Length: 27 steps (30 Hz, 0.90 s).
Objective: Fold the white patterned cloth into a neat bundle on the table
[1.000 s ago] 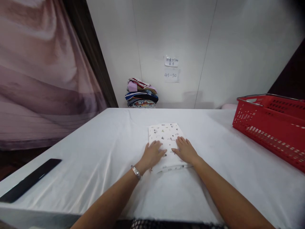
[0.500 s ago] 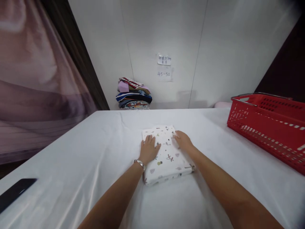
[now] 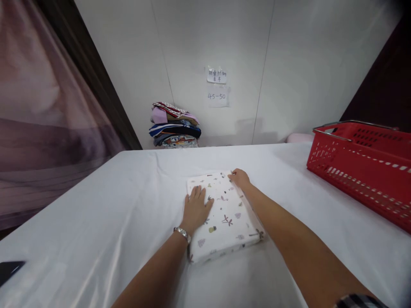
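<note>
A pink curtain [image 3: 38, 141] is hanging far off to the left of the left hand, and below it, well to the near left of that hand, a black slab [image 3: 9, 270] is lying on the white table [image 3: 135, 201], cut off by the picture's edge. Beyond the left hand and slightly to its left, a pile [image 3: 175, 128] of folded fabrics is standing against the wall [image 3: 218, 38]. A silvery bracelet [image 3: 182, 234] is circling the left wrist, just behind the left hand [image 3: 195, 209], which is lying open, fingers slightly spread, on the cloth's left side. The folded, printed cloth [image 3: 221, 214] is resting flat on the table, spreading rightward and nearer from this hand. Two notes [image 3: 217, 87] are hanging on the wall beyond both hands. The right hand [image 3: 240, 177] is touching the cloth's far right corner with bent fingers; whether they are pinching it, I cannot tell. A red basket [image 3: 359, 171] is sitting well to this hand's right.
</note>
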Motion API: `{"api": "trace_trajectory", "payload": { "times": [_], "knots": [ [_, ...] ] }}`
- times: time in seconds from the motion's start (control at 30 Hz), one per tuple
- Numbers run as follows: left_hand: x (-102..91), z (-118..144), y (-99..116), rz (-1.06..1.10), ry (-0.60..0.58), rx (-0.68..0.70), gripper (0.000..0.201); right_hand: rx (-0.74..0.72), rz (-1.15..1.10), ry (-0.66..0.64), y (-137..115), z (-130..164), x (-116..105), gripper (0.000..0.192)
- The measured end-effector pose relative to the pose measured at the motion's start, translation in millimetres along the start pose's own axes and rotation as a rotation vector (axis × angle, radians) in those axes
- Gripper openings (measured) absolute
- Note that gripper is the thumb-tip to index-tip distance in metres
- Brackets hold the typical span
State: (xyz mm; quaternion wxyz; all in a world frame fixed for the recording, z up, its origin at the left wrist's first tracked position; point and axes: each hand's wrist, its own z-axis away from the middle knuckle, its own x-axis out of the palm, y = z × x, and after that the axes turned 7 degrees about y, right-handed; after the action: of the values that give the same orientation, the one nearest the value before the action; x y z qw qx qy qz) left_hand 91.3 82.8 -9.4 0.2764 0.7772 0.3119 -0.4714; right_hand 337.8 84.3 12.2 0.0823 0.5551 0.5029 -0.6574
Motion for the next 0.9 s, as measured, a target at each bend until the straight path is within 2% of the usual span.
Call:
{"api": "trace_trajectory", "payload": {
  "times": [0.2,0.5,0.73,0.83,0.9],
  "knots": [
    [-1.4,1,1,0.02,0.014,0.0,0.055,-0.044,-0.015,0.03,-1,-2,4,0.026],
    [0.1,0,0,0.031,0.014,-0.006,0.055,0.024,0.016,-0.058,-1,-15,4,0.025],
    [1.0,2,2,0.053,0.003,-0.02,0.056,0.023,0.01,0.002,-3,-11,10,0.015],
    [-1.9,0,1,0.082,-0.038,-0.047,0.056,0.001,-0.008,0.055,-4,-8,10,0.015],
    [-7.5,-6,-1,0.107,-0.122,-0.079,0.056,-0.002,-0.019,0.085,-3,-7,10,0.017]
  ]
}}
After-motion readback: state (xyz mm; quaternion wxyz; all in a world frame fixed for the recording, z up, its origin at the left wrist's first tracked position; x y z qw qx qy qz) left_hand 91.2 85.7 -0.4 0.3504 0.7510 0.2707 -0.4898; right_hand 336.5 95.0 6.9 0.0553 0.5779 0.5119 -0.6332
